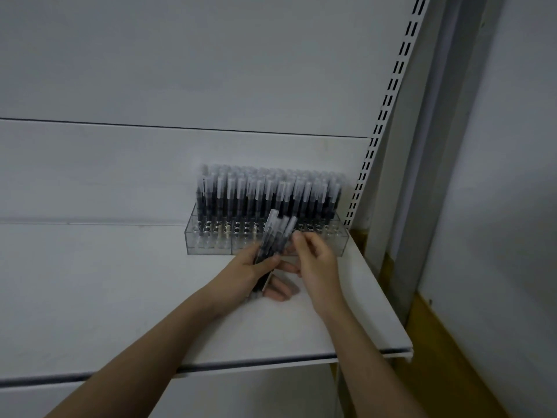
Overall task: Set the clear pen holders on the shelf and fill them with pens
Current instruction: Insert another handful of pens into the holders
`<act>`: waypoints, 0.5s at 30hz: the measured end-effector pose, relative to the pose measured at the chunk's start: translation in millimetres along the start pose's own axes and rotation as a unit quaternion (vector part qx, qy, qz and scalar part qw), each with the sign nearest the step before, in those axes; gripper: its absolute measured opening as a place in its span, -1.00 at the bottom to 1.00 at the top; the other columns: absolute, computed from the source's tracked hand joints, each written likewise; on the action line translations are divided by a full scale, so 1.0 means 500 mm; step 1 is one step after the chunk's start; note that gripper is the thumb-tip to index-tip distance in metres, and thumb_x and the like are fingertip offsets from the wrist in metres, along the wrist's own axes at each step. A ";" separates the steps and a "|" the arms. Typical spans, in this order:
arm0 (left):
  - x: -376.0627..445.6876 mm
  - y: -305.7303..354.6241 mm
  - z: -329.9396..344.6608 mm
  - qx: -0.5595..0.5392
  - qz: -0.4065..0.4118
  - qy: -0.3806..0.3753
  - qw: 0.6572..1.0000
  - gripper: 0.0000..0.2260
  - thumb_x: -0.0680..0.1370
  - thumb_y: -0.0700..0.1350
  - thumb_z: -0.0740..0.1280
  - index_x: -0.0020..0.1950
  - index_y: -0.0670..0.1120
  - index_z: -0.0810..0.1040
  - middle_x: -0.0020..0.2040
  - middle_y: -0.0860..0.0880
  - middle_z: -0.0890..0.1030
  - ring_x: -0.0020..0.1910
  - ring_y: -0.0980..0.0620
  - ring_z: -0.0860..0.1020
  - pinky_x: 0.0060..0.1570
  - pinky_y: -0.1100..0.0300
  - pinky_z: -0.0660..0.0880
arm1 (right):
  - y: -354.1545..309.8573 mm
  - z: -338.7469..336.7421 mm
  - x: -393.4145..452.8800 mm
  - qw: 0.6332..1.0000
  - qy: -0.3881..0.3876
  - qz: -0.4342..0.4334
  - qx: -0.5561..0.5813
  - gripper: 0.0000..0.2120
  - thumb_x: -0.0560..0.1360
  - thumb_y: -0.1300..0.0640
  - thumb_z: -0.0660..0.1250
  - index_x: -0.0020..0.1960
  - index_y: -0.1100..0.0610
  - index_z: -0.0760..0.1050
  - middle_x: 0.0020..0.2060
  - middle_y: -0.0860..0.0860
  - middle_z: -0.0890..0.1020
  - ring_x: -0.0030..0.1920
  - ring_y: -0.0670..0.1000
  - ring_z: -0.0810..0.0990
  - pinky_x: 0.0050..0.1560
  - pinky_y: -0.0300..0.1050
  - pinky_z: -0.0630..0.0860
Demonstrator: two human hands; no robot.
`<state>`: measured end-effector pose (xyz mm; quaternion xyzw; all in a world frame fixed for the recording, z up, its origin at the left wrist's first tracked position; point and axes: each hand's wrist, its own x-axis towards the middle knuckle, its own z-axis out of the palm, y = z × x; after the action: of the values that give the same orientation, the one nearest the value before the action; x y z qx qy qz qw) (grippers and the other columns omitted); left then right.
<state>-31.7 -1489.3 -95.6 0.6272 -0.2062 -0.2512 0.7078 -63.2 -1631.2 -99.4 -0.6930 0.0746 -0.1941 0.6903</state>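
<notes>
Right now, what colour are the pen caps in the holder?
Frosted whitish-clear caps over black barrels, in the head view.

The pen holder (211,247) is clear, glossy plastic with smooth walls. The pens (268,191) look like dark plastic with frosted, translucent caps (a bit blurred). The shelf (120,297) and back panel (180,70) are matt white, smooth, seemingly painted metal.

Your left hand (256,274) and right hand (313,260) are covering the clear pen holder's (211,242) front middle; the bundle of pens (275,236) is blurring, count unreadable.
</notes>
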 end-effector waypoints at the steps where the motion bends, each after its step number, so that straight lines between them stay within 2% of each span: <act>1: 0.000 -0.001 -0.001 0.003 -0.001 0.000 1.000 -0.80 0.68 -0.20 0.17 0.27 -0.11 0.48 0.04 -0.21 0.69 -0.22 -0.19 0.68 -0.19 0.02 0.65 | -0.001 -0.002 -0.001 1.000 -0.005 0.004 0.004 -0.88 0.62 0.14 0.28 0.01 0.15 0.56 -0.13 0.08 0.65 -0.23 -0.20 0.63 -0.33 -0.36 0.50; 3: 0.002 -0.004 -0.002 0.018 0.000 -0.001 1.000 -0.80 0.67 -0.20 0.19 0.27 -0.12 0.48 0.03 -0.21 0.69 -0.21 -0.20 0.68 -0.19 0.03 0.65 | -0.003 -0.009 0.000 1.000 -0.016 0.008 0.020 -0.89 0.60 0.15 0.31 0.03 0.17 0.57 -0.10 0.11 0.65 -0.19 -0.16 0.64 -0.31 -0.35 0.52; 7: 0.002 -0.006 -0.001 0.037 0.003 -0.004 0.999 -0.81 0.65 -0.22 0.23 0.25 -0.15 0.50 0.03 -0.24 0.69 -0.20 -0.20 0.69 -0.17 0.02 0.66 | -0.006 -0.009 -0.002 0.998 -0.048 0.016 0.037 -0.86 0.57 0.25 0.35 0.06 0.32 0.55 -0.14 0.11 0.64 -0.26 -0.21 0.64 -0.30 -0.36 0.53; 11: 0.001 -0.006 -0.002 0.039 0.001 -0.006 0.999 -0.83 0.66 -0.22 0.21 0.22 -0.14 0.51 0.04 -0.24 0.69 -0.20 -0.18 0.69 -0.17 0.04 0.66 | -0.008 -0.008 -0.003 0.998 -0.048 0.013 0.041 -0.91 0.56 0.27 0.36 0.01 0.30 0.56 -0.18 0.09 0.64 -0.26 -0.20 0.64 -0.31 -0.36 0.53; 15: 0.002 -0.008 -0.003 0.038 0.001 -0.007 0.999 -0.81 0.67 -0.22 0.20 0.26 -0.14 0.48 0.05 -0.24 0.68 -0.20 -0.18 0.69 -0.17 0.05 0.66 | -0.007 -0.009 -0.005 0.999 -0.043 0.006 0.032 -0.87 0.58 0.24 0.33 0.05 0.32 0.55 -0.11 0.15 0.63 -0.25 -0.22 0.64 -0.30 -0.38 0.53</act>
<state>-30.5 -1489.1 -100.0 0.6516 -0.2206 -0.2471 0.6825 -67.8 -1634.4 -96.5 -0.6780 0.0427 -0.1627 0.7156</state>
